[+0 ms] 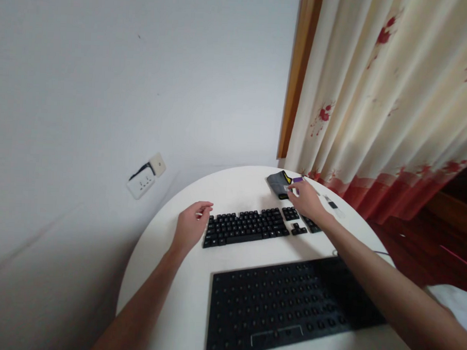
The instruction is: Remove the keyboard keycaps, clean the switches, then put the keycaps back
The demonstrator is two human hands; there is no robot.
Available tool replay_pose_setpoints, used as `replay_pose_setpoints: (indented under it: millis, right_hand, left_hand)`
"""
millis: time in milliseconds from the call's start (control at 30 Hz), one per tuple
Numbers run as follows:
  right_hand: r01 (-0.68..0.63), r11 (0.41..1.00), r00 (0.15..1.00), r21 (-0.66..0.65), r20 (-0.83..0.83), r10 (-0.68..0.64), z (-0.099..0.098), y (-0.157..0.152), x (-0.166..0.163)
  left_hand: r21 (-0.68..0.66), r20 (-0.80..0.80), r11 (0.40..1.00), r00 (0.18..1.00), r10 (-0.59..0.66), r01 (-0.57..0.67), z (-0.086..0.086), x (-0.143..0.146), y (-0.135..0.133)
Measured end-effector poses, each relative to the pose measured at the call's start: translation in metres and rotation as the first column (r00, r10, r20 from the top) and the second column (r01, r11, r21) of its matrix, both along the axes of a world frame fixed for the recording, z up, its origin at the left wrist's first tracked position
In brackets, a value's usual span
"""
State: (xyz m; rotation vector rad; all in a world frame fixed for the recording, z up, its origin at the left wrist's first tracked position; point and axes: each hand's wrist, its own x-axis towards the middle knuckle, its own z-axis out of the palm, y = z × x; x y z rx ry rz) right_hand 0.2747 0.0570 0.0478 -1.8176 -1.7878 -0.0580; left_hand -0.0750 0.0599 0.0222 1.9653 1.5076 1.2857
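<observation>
Black keycaps (250, 225) lie set out in keyboard order on the white round table. My left hand (190, 227) is beside their left end, fingers stretched forward and thumb a little apart, with nothing visible in it. Beyond the keycaps, my right hand (305, 201) pinches at the right edge of a folded grey cloth (276, 184) with a yellow and black border. Its fingertips are small in the view and partly cover that edge. Nearer to me lies a black keyboard base (266, 305) without its keycaps, partly shaded and covered by my right forearm.
A purple item (297, 179) lies just behind my right hand. Right of it is a small clear-and-black object (333, 204) near the edge of the table (166, 306). A wall socket (141, 183) is at the left; a curtain (349, 97) hangs behind the table's right side.
</observation>
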Motion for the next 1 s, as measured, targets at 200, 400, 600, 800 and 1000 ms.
replay_pose_setpoints:
  millis: [200, 400, 600, 800, 1000]
  right_hand:
    - [0.006, 0.982, 0.947, 0.187, -0.317, 0.054, -0.010, -0.078, 0.018]
    - [0.097, 0.945, 0.930, 0.312, -0.366, 0.025, -0.024, -0.097, 0.016]
    - [-0.025, 0.937, 0.960, 0.349, -0.253, 0.120, -0.034, -0.101, -0.005]
    - [-0.141, 0.931, 0.943, 0.338, -0.241, 0.231, -0.041, -0.114, -0.024]
    - [-0.232, 0.922, 0.910, 0.309, -0.265, 0.318, -0.038, -0.131, -0.038]
  left_hand:
    - [-0.009, 0.027, 1.000, 1.000, -0.014, 0.014, -0.012, 0.003, 0.005]
    - [0.000, -0.013, 1.000, 1.000, -0.022, 0.022, -0.018, 0.015, -0.002]
    - [0.007, -0.003, 1.000, 1.000, -0.024, 0.024, -0.021, 0.022, -0.010]
    - [0.000, 0.023, 0.996, 0.996, -0.084, 0.085, -0.024, 0.037, -0.023]
    - [-0.030, 0.017, 0.998, 0.998, -0.060, 0.061, -0.019, 0.032, -0.034]
